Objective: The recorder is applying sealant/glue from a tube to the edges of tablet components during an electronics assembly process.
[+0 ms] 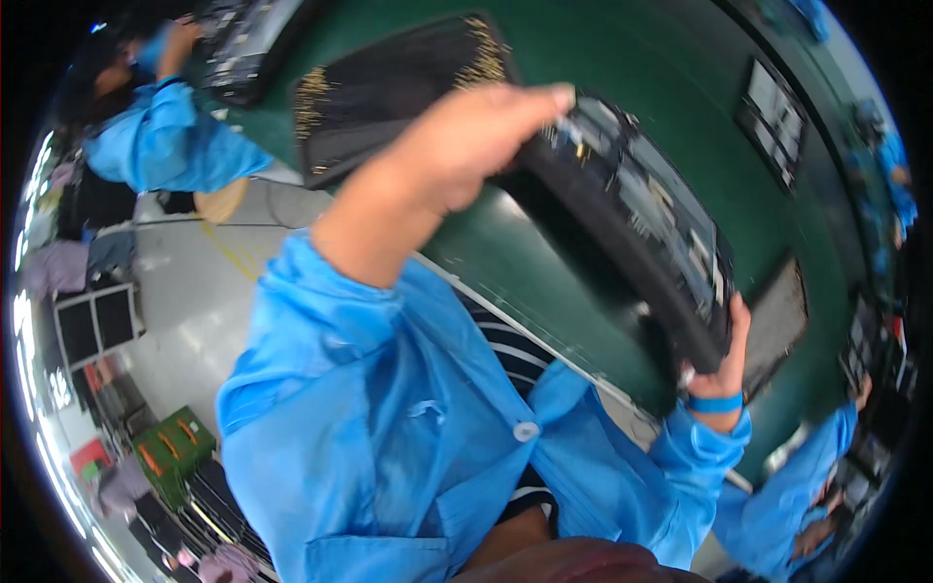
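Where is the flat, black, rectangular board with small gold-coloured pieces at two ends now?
In the head view, the board lies on the green tabletop, upper left of centre, partly behind the person's left hand and left of the held black tray.

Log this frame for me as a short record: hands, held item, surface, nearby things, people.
Left hand: grips the upper-left end of the black case, thumb on top; left hand blurred
Right hand: right hand grips the opposite end
Held item: black case, parts showing on its face; exact kind unclear
Surface: green table
Nearby: dark panel with gold pins along two ends; grey panel at right
People: blue-sleeved co-workers upper left and lower right
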`<state>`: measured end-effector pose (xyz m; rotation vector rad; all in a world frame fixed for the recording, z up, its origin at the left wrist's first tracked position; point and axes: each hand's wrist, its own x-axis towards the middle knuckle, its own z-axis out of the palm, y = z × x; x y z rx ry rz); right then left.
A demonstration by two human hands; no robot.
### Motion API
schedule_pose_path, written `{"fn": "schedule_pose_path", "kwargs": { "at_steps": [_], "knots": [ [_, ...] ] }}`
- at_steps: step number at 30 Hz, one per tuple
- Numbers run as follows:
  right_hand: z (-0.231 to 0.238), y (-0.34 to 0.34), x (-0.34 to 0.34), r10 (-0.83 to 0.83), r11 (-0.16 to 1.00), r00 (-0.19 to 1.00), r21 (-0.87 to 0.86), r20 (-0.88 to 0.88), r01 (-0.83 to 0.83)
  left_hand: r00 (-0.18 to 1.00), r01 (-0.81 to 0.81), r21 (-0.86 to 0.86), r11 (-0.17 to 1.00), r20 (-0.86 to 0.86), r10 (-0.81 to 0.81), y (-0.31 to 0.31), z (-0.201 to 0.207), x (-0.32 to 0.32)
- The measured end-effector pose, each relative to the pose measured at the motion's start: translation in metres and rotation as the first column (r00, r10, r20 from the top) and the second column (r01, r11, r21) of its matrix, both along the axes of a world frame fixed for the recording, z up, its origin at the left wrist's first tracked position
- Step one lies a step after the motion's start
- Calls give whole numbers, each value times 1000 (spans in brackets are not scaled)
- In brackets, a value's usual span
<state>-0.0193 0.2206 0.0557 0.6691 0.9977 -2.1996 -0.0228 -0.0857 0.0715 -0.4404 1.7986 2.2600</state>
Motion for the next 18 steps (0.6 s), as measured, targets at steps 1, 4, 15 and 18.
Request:
{"fn": "schedule_pose_path", "kwargs": {
  "at_steps": [1,4,15,18],
  "knots": [
    [3,4,-3,-2,983,1000,-185,2,2,995,2,-164,986,-98,-19,3,9,-10],
    [0,30,-8,75,792,982,-588,-174,-165,918,121,-21,992,383,-104,35,88,-22],
    [-5,-36,-26,-26,512,994,-856,-103,-75,884,143,7,990,-450,-124,50,110,-113],
    [5,-63,-49,147,435,983,-886,-108,-163,742,-21,-51,998,-670,-19,15,144,-100]
  ]
}}
